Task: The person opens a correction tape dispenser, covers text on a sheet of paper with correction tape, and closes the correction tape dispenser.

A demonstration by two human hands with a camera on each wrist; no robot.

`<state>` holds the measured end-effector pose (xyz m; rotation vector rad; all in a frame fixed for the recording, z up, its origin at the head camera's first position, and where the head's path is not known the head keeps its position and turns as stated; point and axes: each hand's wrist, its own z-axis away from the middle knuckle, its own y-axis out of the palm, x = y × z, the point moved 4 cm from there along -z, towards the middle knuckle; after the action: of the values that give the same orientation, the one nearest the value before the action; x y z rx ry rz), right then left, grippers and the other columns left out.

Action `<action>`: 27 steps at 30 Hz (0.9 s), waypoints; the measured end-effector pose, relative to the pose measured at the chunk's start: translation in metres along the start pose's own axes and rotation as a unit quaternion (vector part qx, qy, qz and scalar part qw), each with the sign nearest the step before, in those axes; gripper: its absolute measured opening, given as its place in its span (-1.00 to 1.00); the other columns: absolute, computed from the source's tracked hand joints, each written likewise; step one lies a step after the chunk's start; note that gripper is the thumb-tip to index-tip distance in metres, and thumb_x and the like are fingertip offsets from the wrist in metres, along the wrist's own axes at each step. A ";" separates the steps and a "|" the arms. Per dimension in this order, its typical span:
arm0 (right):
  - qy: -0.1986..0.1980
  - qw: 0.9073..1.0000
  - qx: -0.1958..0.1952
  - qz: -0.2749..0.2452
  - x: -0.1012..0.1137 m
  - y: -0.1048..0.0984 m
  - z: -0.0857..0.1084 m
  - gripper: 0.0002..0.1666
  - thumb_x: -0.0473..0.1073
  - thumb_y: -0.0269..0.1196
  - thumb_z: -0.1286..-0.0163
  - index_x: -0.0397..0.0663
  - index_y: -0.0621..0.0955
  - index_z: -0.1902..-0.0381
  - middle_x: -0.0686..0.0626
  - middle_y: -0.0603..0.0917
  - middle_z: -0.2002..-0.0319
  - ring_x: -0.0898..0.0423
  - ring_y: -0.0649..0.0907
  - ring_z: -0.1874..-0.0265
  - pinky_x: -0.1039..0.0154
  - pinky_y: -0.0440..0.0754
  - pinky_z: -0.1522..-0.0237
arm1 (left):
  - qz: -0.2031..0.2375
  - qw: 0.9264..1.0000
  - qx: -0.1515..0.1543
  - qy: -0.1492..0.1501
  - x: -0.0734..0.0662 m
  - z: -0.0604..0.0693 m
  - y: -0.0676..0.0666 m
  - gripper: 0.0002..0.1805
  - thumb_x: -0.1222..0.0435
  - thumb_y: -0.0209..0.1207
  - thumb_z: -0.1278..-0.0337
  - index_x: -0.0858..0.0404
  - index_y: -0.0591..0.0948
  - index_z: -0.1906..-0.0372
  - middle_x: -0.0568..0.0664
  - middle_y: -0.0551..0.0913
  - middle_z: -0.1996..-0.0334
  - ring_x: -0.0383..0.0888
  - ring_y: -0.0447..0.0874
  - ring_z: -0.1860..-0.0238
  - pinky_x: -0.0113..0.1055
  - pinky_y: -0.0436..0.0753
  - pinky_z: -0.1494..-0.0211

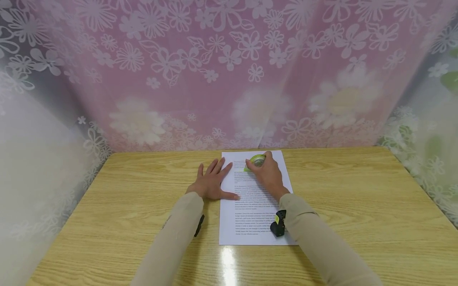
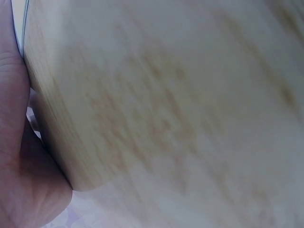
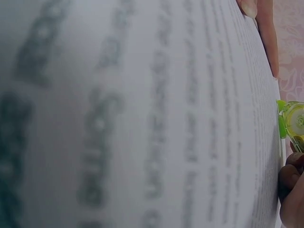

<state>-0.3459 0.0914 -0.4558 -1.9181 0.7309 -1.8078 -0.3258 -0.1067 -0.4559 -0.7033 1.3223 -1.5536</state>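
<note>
A sheet of white paper [image 1: 229, 234] with printed text lies on the wooden table. The left hand [image 1: 212, 185] rests with spread fingers on its left edge, the thumb reaching onto the text. Near the top of the page the right hand [image 1: 267, 174] pinches a green, clear-cased round dispenser [image 1: 257, 160], its tip at the upper lines. The right wrist view shows the dispenser [image 3: 295, 121] at the right edge beside the right hand's curled fingers [image 3: 290, 178]. In the left wrist view, part of the left hand [image 2: 19, 142] shows at the left.
The wooden table [image 1: 143, 178] extends on both sides of the paper. A pink curtain [image 1: 214, 99] with white flowers hangs behind its far edge, with paler flowered curtain at both sides. Black wrist devices [image 1: 278, 224] sit by the sleeves.
</note>
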 end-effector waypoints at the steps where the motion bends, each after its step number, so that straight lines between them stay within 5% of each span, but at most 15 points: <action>1: 0.000 1.000 0.000 0.000 0.000 -0.001 0.000 -0.24 0.28 0.22 -0.27 -0.20 0.28 -0.08 -0.15 0.57 0.31 -0.02 0.59 0.48 0.12 0.53 0.46 | 0.002 1.000 -0.001 0.001 0.000 0.001 -0.001 0.23 -0.57 -0.03 0.24 -0.15 -0.23 -0.53 -0.08 -0.39 -0.51 -0.04 -0.44 -0.49 0.23 -0.33 -0.36; 27: -0.009 1.000 0.004 -0.026 -0.005 -0.010 0.001 -0.27 0.21 0.24 -0.29 -0.25 0.27 -0.06 -0.16 0.55 0.32 -0.01 0.58 0.46 0.14 0.53 0.42 | 0.010 1.000 -0.002 -0.001 -0.001 0.002 -0.002 0.24 -0.55 0.01 0.24 -0.14 -0.22 -0.53 -0.08 -0.37 -0.51 -0.05 -0.45 -0.49 0.22 -0.36 -0.36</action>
<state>-0.3441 0.1025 -0.4537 -1.9638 0.6722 -1.8185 -0.3243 -0.1065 -0.4536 -0.6922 1.3267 -1.5340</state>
